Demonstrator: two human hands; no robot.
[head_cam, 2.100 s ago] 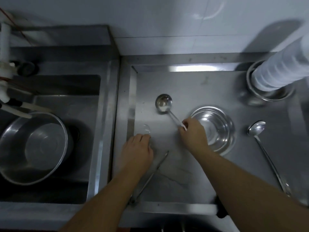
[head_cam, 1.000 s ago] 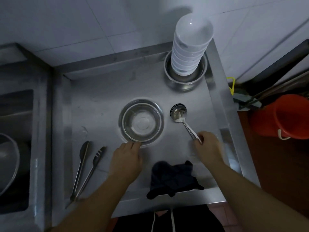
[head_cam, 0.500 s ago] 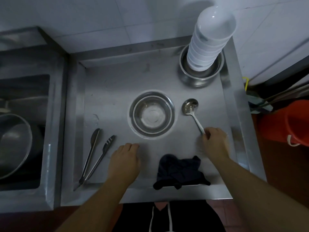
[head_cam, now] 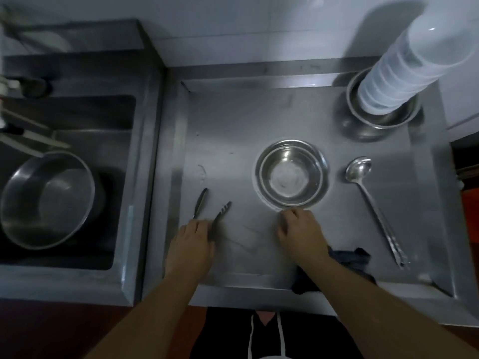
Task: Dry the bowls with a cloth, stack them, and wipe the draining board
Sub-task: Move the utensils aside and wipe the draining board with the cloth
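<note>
- Left hand [head_cam: 190, 244] fingers curled on tongs [head_cam: 212, 216], likely clearing the draining board [head_cam: 233, 125].
- Right hand [head_cam: 302, 233] loosely curled, empty, at steel bowls [head_cam: 291, 173] mid-board.
- Dark cloth [head_cam: 347, 257] at front edge, under right wrist.

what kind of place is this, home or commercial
Probably a commercial or canteen kitchen wash-up area: an all-steel sink and draining board, a tall stack of white bowls, and a long ladle.
</note>
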